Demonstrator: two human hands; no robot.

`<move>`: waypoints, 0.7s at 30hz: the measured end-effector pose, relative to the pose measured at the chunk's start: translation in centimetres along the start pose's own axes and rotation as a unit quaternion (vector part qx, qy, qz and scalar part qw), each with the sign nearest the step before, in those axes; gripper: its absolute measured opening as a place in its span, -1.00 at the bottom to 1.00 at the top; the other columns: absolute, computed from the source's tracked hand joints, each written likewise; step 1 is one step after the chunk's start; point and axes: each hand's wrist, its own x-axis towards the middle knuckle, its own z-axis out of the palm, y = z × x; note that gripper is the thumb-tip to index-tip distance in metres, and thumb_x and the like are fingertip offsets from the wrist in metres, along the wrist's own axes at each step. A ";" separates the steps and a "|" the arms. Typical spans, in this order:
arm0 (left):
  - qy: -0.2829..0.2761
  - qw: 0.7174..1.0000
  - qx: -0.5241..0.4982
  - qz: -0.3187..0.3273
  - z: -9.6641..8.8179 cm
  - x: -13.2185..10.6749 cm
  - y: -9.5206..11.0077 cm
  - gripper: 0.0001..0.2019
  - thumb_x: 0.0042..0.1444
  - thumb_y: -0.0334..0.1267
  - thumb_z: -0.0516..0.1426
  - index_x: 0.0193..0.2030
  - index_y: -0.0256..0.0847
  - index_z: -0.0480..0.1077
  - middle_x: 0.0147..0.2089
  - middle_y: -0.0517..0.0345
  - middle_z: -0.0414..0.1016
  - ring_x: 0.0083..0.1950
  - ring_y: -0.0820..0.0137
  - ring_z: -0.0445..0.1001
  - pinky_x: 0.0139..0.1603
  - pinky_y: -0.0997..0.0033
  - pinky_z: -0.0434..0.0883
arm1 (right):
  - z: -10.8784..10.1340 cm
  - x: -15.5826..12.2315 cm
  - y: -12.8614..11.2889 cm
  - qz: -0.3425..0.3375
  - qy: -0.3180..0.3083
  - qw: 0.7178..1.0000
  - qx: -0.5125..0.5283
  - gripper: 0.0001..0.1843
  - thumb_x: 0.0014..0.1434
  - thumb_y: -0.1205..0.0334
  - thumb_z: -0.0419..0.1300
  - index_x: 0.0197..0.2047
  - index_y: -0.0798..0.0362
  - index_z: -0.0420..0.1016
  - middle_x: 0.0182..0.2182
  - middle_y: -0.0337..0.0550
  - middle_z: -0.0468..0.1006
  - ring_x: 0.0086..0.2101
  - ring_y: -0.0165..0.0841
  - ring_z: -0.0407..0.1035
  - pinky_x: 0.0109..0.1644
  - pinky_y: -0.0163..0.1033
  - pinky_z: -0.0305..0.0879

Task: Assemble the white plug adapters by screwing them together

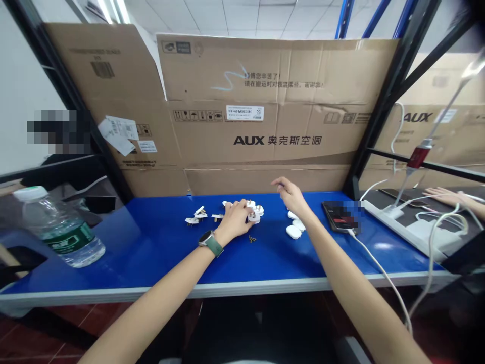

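My left hand (237,218), with a green-strapped watch on the wrist, rests on the blue table (151,253), its fingers closed round a white plug part (254,216). More white plug pieces (197,216) lie to its left, and small screws (251,237) sit just in front of it. My right hand (290,194) hovers above the table to the right, fingers loosely curled as in a pinch; what it holds, if anything, I cannot make out. White plug covers (294,227) lie below that hand.
A phone (337,216) with a white cable lies at the right. A water bottle (60,227) stands at the left edge. Cardboard boxes (265,111) wall off the back. Another person's hand (441,194) rests beside a white power strip (394,217) at far right.
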 end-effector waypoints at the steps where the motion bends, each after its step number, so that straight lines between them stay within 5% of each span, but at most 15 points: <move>1: 0.006 1.000 0.009 -0.005 0.1 0.3 0.1 -0.72 0.18 -0.08 0.28 0.00 -0.09 0.53 0.10 -0.09 0.42 0.13 -0.03 0.41 0.13 0.00 0.20 | -0.7 0.4 0.3 0.037 -0.035 0.995 -0.091 -0.75 0.36 0.26 0.05 -0.04 0.02 0.55 -0.32 -0.13 0.60 -0.31 -0.29 0.49 -0.18 -0.22 0.39; 4: 0.018 1.000 0.002 -0.022 -0.1 1.3 0.1 -0.53 0.10 -0.02 0.34 0.13 -0.06 0.43 0.11 -0.09 0.41 0.11 -0.01 0.41 0.12 0.04 0.21 | -2.1 1.2 1.3 0.168 -0.191 0.911 -0.325 -0.89 0.21 0.26 0.30 -0.18 0.02 0.62 -0.20 0.01 0.66 -0.16 -0.18 0.54 -0.10 -0.20 0.40; 5: 0.014 0.999 -0.008 -0.029 -0.3 1.5 -0.2 -0.49 0.07 0.02 0.36 0.12 -0.06 0.43 0.10 -0.07 0.42 0.12 -0.01 0.41 0.12 0.06 0.22 | -2.3 1.3 1.6 0.220 -0.220 0.869 -0.385 -0.85 0.16 0.22 0.37 -0.18 0.03 0.63 -0.15 0.06 0.66 -0.11 -0.13 0.55 -0.09 -0.18 0.41; 7: -0.009 0.998 -0.037 -0.048 -1.1 1.7 -1.3 -0.47 0.01 0.12 0.38 0.06 -0.05 0.45 0.09 -0.02 0.44 0.12 0.00 0.43 0.11 0.10 0.25 | -2.3 1.2 2.3 0.252 -0.213 0.845 -0.421 -0.74 0.18 0.20 0.37 -0.07 0.09 0.63 -0.05 0.21 0.63 -0.02 -0.02 0.55 -0.06 -0.11 0.42; 12: -0.066 0.991 -0.095 -0.071 -4.1 0.1 -6.7 -0.72 0.23 0.05 0.18 -0.14 -0.11 0.47 -0.06 0.04 0.55 -0.08 0.19 0.52 -0.09 0.32 0.32 | -1.6 0.6 3.6 0.288 -0.210 0.828 -0.433 -0.61 0.26 0.12 0.32 0.09 0.13 0.58 0.05 0.31 0.57 -0.02 0.00 0.56 -0.09 -0.10 0.43; 15: -0.110 0.985 -0.052 -0.120 -5.3 -1.4 -9.3 -0.69 0.25 0.07 0.13 -0.27 -0.15 0.45 -0.20 0.01 0.57 -0.19 0.19 0.53 -0.19 0.31 0.30 | -1.3 0.3 4.0 0.284 -0.210 0.831 -0.429 -0.65 0.25 0.18 0.31 0.07 0.11 0.57 0.03 0.27 0.57 -0.03 -0.01 0.55 -0.11 -0.12 0.40; 21: -0.152 0.973 0.009 -0.173 -5.8 -2.1 -9.6 -0.55 0.12 0.23 0.18 -0.07 -0.07 0.56 0.03 -0.03 0.61 0.04 0.02 0.53 0.11 0.10 0.30 | -0.3 -0.1 4.2 0.222 -0.219 0.865 -0.392 -0.75 0.27 0.14 0.29 0.00 -0.01 0.54 0.04 0.03 0.53 -0.14 -0.23 0.52 -0.20 -0.26 0.29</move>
